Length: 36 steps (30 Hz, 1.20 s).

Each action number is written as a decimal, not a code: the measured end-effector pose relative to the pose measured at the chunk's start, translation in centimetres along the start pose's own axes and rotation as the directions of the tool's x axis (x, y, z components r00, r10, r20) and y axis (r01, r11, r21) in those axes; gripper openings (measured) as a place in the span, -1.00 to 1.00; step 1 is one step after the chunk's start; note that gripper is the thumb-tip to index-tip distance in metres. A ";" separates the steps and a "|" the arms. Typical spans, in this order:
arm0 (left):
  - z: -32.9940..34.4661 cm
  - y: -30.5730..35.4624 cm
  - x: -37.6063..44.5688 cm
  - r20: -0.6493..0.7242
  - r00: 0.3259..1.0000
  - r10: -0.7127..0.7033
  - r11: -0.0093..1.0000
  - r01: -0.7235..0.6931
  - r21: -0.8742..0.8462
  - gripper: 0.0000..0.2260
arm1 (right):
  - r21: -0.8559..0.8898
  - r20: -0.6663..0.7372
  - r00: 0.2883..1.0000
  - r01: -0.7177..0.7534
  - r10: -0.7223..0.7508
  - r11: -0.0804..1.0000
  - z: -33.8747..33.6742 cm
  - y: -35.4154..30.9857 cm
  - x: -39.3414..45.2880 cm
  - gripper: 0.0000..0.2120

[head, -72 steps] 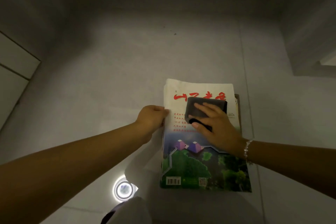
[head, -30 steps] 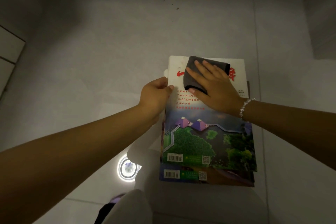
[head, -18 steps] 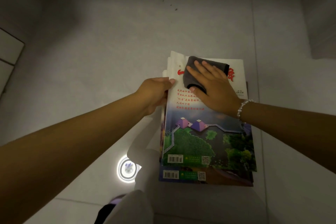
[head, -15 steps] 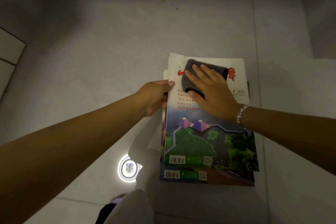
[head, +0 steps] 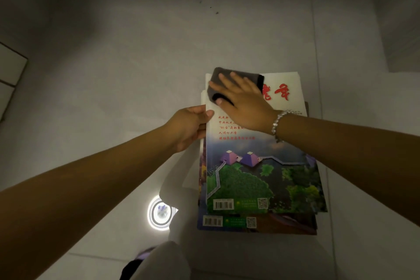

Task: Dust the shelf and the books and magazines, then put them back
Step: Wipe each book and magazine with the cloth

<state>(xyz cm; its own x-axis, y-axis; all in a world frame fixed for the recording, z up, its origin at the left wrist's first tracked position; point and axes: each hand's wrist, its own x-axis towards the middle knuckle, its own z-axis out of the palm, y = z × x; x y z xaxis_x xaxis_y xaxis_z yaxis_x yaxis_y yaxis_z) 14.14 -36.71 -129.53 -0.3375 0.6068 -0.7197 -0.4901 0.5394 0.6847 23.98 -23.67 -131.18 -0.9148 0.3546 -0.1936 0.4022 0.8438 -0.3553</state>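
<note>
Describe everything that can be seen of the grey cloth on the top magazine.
The grey cloth is dark, soft and folded into a thick pad, with a darker hem along its right edge. It lies flat on the white upper-left corner of the top magazine, covering the start of the red title. The right hand presses it down with straight, spread fingers; the thumb lies at its lower edge. The left hand does not touch it.

Dim room: pale glossy tiled floor (head: 127,57) mirrors a round ceiling lamp's glare (head: 160,213).
</note>
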 end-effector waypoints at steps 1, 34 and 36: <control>0.0 -0.1 0.1 -0.007 1.000 0.007 1.000 -0.007 -0.003 -0.76 | 0.000 0.010 0.999 0.037 -0.037 0.999 -0.1 0.1 -0.1 -0.54; 0.6 0.1 0.0 -0.104 0.995 -0.008 0.996 0.017 0.088 -0.71 | -0.042 -0.208 0.943 -0.273 0.259 0.961 -0.2 8.1 -4.6 -0.39; 0.4 0.0 0.1 -0.098 0.995 -0.004 0.996 0.013 0.088 -0.72 | -0.085 -0.226 0.962 -0.176 0.153 0.981 0.7 6.7 -6.0 -0.38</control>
<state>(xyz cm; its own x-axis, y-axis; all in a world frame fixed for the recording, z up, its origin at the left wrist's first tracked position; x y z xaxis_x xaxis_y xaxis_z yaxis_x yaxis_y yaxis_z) 14.46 -36.38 -129.53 -0.4126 0.5441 -0.7305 -0.4220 0.5965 0.6827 32.18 -20.47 -133.05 -0.8271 0.5610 -0.0336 0.5520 0.7997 -0.2363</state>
